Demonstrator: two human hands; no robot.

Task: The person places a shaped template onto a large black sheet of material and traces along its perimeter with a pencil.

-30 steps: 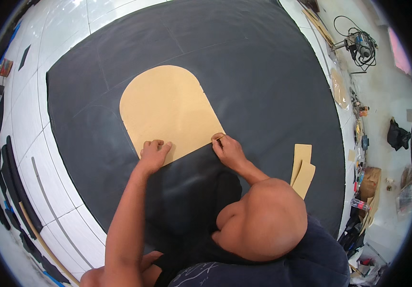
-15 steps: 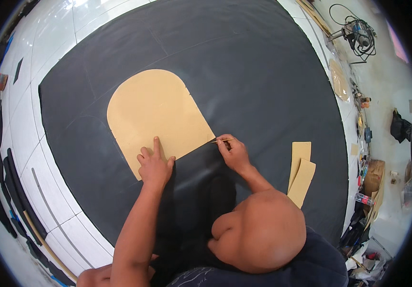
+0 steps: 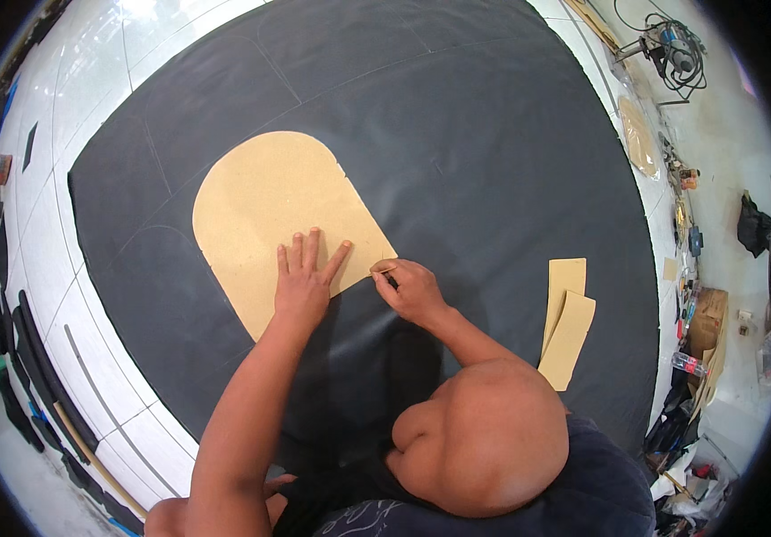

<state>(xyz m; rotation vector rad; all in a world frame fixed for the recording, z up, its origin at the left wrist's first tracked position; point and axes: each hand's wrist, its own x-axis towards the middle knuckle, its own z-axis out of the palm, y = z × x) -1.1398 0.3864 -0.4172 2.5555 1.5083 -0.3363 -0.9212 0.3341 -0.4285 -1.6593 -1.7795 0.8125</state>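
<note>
Tan board, cut as a template (image 3: 282, 215) with one rounded far end, lies flat on a wide black sheet (image 3: 457, 116) spread over the white tiled floor (image 3: 45, 268). The left hand (image 3: 303, 285) presses down on the template's near edge, fingers spread, its grip released. The right hand (image 3: 410, 288) sits at the template's near right corner, its grip pinched on a small marking tool (image 3: 383, 268) touching that edge. Two narrow tan strips (image 3: 567, 322) lie overlapped on the sheet, well apart to the right.
</note>
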